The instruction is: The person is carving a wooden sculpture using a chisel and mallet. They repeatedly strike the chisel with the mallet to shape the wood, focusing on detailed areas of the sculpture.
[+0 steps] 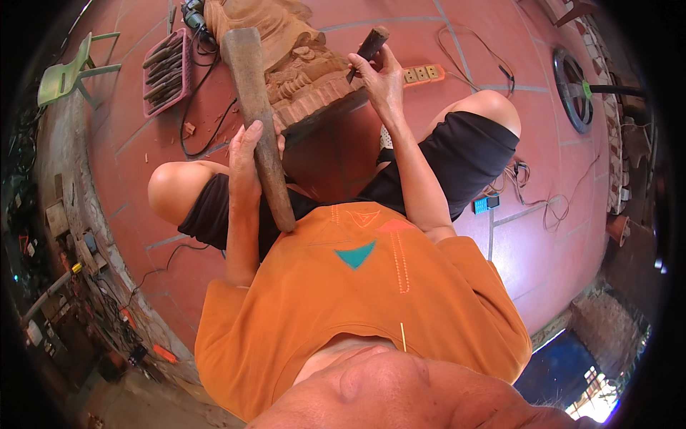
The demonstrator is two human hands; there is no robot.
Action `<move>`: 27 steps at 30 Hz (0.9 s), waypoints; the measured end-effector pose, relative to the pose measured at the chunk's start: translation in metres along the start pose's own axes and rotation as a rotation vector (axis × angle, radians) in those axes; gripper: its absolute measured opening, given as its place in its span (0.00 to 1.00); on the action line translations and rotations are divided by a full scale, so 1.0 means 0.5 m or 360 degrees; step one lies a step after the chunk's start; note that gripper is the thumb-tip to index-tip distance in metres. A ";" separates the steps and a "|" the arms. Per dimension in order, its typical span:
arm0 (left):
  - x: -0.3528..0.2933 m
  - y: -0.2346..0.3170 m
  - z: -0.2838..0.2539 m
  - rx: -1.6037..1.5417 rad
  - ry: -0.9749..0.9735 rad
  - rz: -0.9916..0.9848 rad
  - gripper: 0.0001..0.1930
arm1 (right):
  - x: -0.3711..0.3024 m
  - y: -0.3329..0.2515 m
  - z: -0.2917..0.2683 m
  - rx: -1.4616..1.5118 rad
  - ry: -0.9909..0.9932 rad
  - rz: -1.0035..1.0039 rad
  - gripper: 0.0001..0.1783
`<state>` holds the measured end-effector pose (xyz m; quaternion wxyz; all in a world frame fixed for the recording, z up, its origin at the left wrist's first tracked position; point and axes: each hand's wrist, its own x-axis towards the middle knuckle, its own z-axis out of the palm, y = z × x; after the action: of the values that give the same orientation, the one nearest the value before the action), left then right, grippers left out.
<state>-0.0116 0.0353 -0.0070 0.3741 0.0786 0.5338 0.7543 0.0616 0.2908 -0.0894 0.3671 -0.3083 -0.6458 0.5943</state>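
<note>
My left hand (pixel 245 159) is wrapped round the middle of a long wooden mallet (pixel 250 79). The mallet's thick head points away from me, and its narrow handle end reaches my shirt. In my right hand (pixel 384 87) is a chisel (pixel 373 43) with a dark wooden handle, pinched between thumb and fingers. Its blade slants down to the left, by the near right edge of a carved wooden statue (pixel 289 36). Whether the tip touches the wood I cannot tell. The statue lies between my bent knees, its ridged base (pixel 314 100) towards me.
A pink basket (pixel 147 100) of chisels and a green power tool (pixel 194 16) are at the far left, near a green chair (pixel 63 79). An orange power strip (pixel 429 74) sits beyond my right wrist. Cords, wood chips and a blue phone (pixel 486 204) lie on red floor tiles.
</note>
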 end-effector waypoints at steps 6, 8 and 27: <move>0.005 -0.009 -0.025 0.0028 -0.0159 0.0032 0.22 | -0.003 0.006 0.013 0.0171 -0.0082 -0.0032 0.16; 0.008 -0.005 -0.034 -0.0009 -0.0236 -0.0057 0.21 | -0.010 -0.004 0.027 0.0213 -0.0143 -0.0032 0.15; -0.008 -0.009 0.028 0.0646 -0.0056 0.0198 0.33 | -0.038 -0.010 0.056 -0.0443 -0.0379 -0.0382 0.20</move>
<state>0.0009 0.0439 -0.0038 0.3124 0.1983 0.6623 0.6515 0.0486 0.2596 -0.0873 0.3103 -0.2046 -0.7925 0.4835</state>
